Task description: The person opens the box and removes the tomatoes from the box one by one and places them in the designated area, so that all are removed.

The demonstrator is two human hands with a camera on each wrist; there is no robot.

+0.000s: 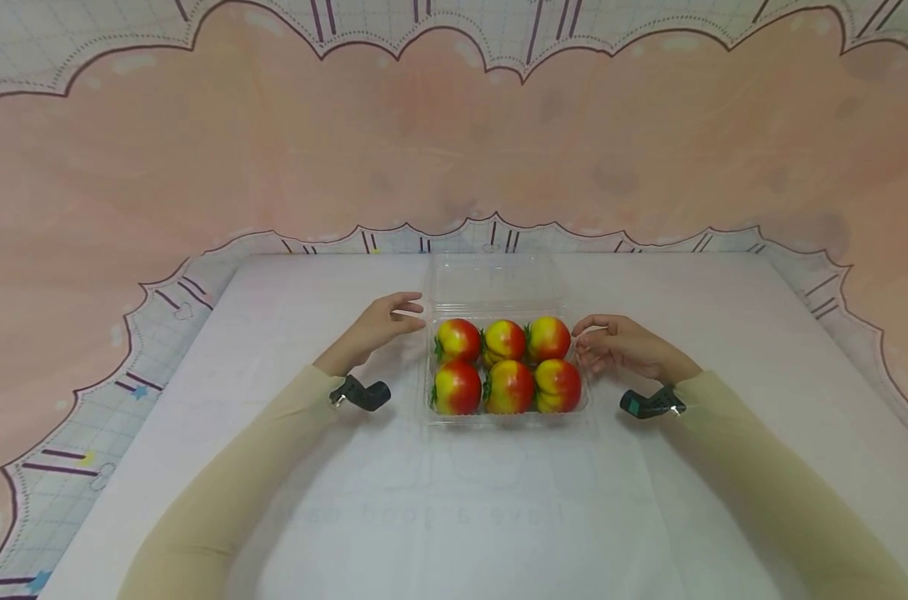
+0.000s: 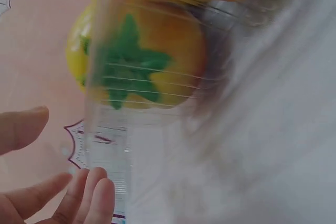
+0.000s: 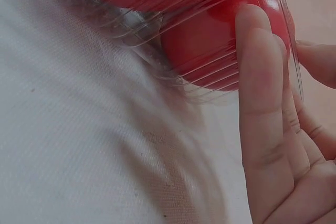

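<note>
Right fingers (image 3: 261,93) at clear box (image 1: 508,420), fruit (image 3: 202,51) partly hidden, grip unclear

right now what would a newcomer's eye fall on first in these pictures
The six red-and-yellow fruits, in two rows of three inside an open clear box on the white table, stand out first. Next come the left grip, fingers loose by the box's left side, and the right grip, thumb and fingers at its right edge.

Draped studio-like setting, scallop-print backdrop (image 1: 454,142), white-clothed table (image 1: 454,517)
</note>
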